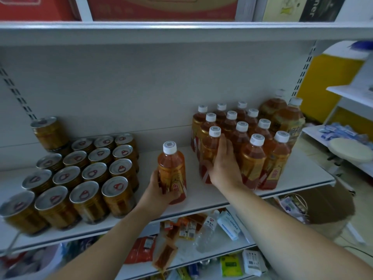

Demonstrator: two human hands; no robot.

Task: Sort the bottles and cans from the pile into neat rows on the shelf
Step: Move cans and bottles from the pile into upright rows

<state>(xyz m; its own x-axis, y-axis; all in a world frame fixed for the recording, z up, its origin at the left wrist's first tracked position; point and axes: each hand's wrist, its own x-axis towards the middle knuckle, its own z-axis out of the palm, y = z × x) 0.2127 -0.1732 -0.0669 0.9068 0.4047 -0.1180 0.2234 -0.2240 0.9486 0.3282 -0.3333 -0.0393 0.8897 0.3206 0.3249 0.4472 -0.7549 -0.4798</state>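
Your left hand (159,188) clasps a lone tea bottle (171,168), upright on the shelf (197,190) just left of the bottle block (252,142); your right hand (224,164) wraps the block's front-left bottle (210,146) (white-capped). Cans (80,178) stand in rows well left of it.

We note cans (94,172) in rows at the left of the shelf (147,158), one can (48,132) stacked atop the rear row. At right, bottles (252,158) stand in rows, two big bottles (288,118) at their rear right. One bottle (171,170) is between the groups.
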